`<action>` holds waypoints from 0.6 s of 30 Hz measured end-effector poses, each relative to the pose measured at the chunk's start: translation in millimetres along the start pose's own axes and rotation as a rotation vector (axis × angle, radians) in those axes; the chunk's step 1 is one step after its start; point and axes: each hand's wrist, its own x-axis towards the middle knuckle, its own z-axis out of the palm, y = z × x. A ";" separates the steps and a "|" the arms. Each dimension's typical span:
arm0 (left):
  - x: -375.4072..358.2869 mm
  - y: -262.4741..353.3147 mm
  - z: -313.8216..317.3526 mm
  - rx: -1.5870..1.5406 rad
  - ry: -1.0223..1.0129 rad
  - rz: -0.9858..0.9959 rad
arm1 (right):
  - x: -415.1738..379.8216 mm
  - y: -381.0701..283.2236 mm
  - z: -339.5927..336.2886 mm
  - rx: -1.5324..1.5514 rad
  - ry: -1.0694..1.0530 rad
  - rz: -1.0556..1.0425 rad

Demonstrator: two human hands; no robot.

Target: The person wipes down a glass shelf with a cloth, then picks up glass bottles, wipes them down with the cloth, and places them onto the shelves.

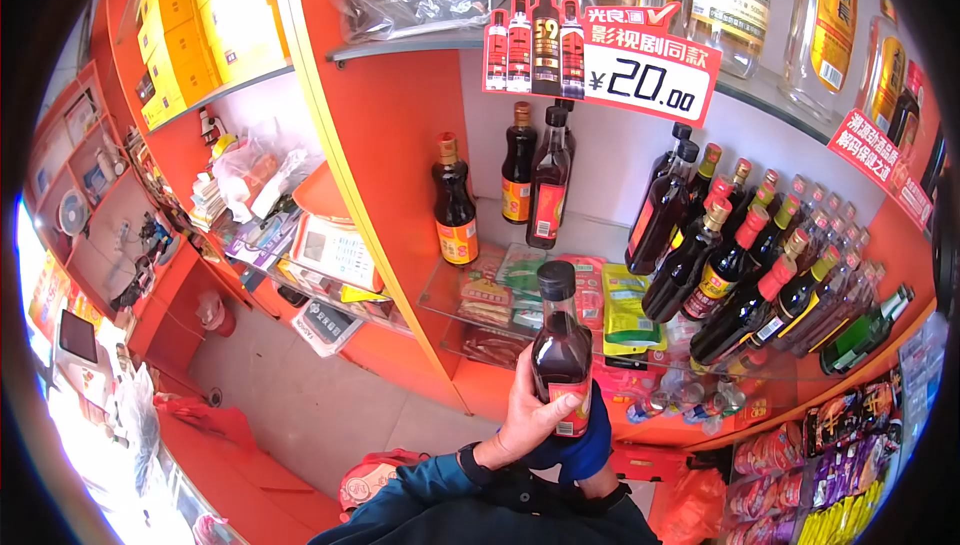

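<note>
A dark glass bottle (560,345) with a black cap and a red label is upright in my left hand (535,410), whose fingers and thumb wrap round its lower part. A dark band sits on my left wrist. Blue material (588,445), a cloth or a glove, lies behind and beside the bottle's base. It covers my right hand, so the fingers are hidden; only the bare right wrist (600,483) shows below it. Beyond the held bottle, dark bottles (548,180) stand on the glass shelf (600,217).
Several bottles (750,285) crowd the shelf's right side. Coloured packets (630,307) lie below the glass. A price sign (650,70) hangs from the upper shelf. Snack bags (840,465) fill the lower right. An orange upright panel (385,145) is left of the bottles, with floor (300,375) beyond.
</note>
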 end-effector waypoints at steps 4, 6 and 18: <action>7.8 8.8 -4.1 -0.060 -0.066 -0.005 | 2.2 1.8 0.3 0.259 -0.024 0.065; 11.0 3.6 -8.6 -0.130 -0.124 0.003 | -4.5 -21.1 9.3 0.045 -0.139 0.050; 14.7 -13.4 -22.9 -0.294 -0.327 -0.264 | -19.8 -36.1 6.6 -0.529 -0.284 -0.145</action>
